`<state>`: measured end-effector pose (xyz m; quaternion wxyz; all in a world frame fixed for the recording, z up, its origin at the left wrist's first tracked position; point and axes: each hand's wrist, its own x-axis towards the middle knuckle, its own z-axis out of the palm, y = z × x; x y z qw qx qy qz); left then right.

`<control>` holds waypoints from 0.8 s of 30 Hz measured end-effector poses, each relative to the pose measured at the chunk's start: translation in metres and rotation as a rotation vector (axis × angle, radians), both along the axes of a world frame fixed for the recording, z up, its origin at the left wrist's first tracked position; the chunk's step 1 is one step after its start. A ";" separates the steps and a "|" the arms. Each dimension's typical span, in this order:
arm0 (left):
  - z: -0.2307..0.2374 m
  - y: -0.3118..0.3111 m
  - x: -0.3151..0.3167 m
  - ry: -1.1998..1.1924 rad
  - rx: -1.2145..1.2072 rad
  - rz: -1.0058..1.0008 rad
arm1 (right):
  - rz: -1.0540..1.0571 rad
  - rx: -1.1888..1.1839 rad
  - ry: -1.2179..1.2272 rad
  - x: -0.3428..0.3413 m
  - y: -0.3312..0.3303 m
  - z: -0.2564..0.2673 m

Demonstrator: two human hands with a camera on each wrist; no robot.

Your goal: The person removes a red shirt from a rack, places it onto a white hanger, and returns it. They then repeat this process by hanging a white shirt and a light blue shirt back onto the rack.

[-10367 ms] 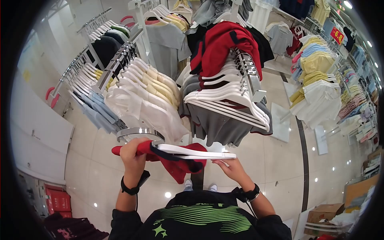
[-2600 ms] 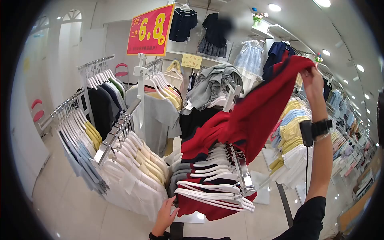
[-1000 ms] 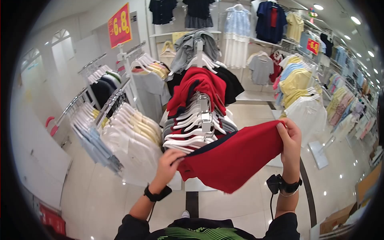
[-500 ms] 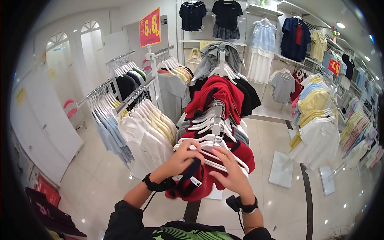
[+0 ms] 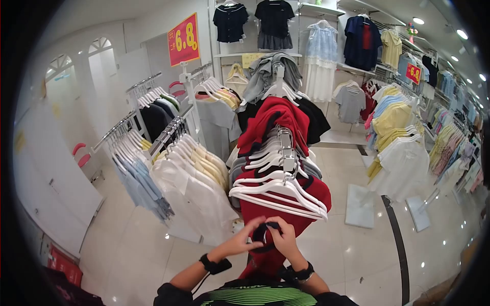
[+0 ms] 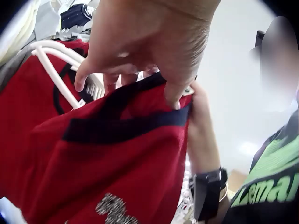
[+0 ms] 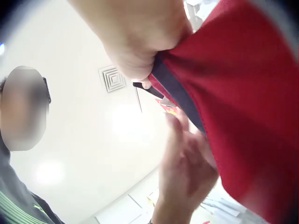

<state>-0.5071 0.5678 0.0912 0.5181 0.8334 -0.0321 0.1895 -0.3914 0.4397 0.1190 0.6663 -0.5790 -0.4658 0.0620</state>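
Note:
A red knit shirt [image 6: 149, 168] with a navy neckband [image 6: 117, 129] and a silvery motif hangs between my hands, close to my body. My right hand [image 5: 287, 244] pinches the neckband at one side. Fingers of my left hand [image 5: 239, 241] are spread loosely at the neck opening, thumb resting on the band; in the right wrist view this left hand [image 7: 187, 168] shows its palm beside the neckline. Just beyond are white hangers [image 5: 275, 196] at the rail's front end, with another red shirt [image 5: 316, 191] hanging there. The held shirt's lower part is mostly hidden in the head view.
A red garment [image 5: 278, 115] lies draped over the rail farther back. White and cream shirts [image 5: 189, 191] hang on the left rail. A low white rack base [image 5: 360, 206] stands on the floor to the right, near a rack of white and yellow clothes [image 5: 400, 163].
The red shirt was spread between both hands a second ago, then gathered against the hangers. Now my hands have drawn back toward my body, both at its neckband.

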 end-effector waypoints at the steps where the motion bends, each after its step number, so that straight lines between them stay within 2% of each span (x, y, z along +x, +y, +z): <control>1: -0.021 0.002 0.000 0.114 0.109 0.012 | 0.041 -0.060 -0.023 0.000 -0.008 0.003; 3: -0.039 -0.002 0.003 0.172 0.194 -0.018 | 0.163 -0.169 -0.038 -0.004 -0.015 0.002; 4: -0.042 -0.006 0.005 0.139 0.077 -0.010 | 0.302 -0.273 -0.012 -0.005 -0.019 0.005; 5: -0.061 -0.001 0.013 0.064 0.202 -0.015 | 0.303 -0.221 -0.112 -0.006 -0.019 -0.001; 7: -0.061 0.008 0.012 0.149 0.408 -0.013 | 0.249 -0.415 -0.111 -0.002 -0.030 -0.005; 8: -0.058 0.010 0.011 0.138 0.409 -0.017 | 0.240 -0.415 -0.120 0.001 -0.037 -0.008; 10: -0.044 0.012 -0.001 0.302 0.280 0.074 | 0.075 -0.538 -0.122 0.004 -0.051 -0.020; 11: -0.050 0.017 -0.004 0.305 0.280 0.072 | 0.075 -0.539 -0.118 0.005 -0.057 -0.026; 13: -0.073 0.026 -0.016 0.138 0.440 0.140 | -0.030 -0.535 -0.122 0.004 -0.070 -0.039; 14: -0.083 0.028 -0.021 0.142 0.436 0.134 | -0.071 -0.572 -0.208 0.005 -0.076 -0.042; 16: -0.095 0.030 -0.028 0.265 0.446 0.322 | -0.109 -0.608 -0.293 0.012 -0.081 -0.041; 17: -0.100 0.034 -0.033 0.272 0.442 0.316 | -0.141 -0.640 -0.379 0.013 -0.083 -0.042; 20: -0.085 0.043 -0.046 0.164 0.429 0.527 | -0.171 -0.715 -0.436 0.025 -0.083 -0.051; 21: -0.072 0.046 -0.052 0.170 0.429 0.527 | -0.202 -0.737 -0.470 0.030 -0.083 -0.055; 22: -0.061 0.049 -0.057 0.111 0.396 0.549 | -0.144 -0.806 -0.438 0.038 -0.085 -0.063; 24: -0.041 0.046 -0.062 0.028 0.379 0.618 | -0.108 -0.739 -0.406 0.041 -0.079 -0.048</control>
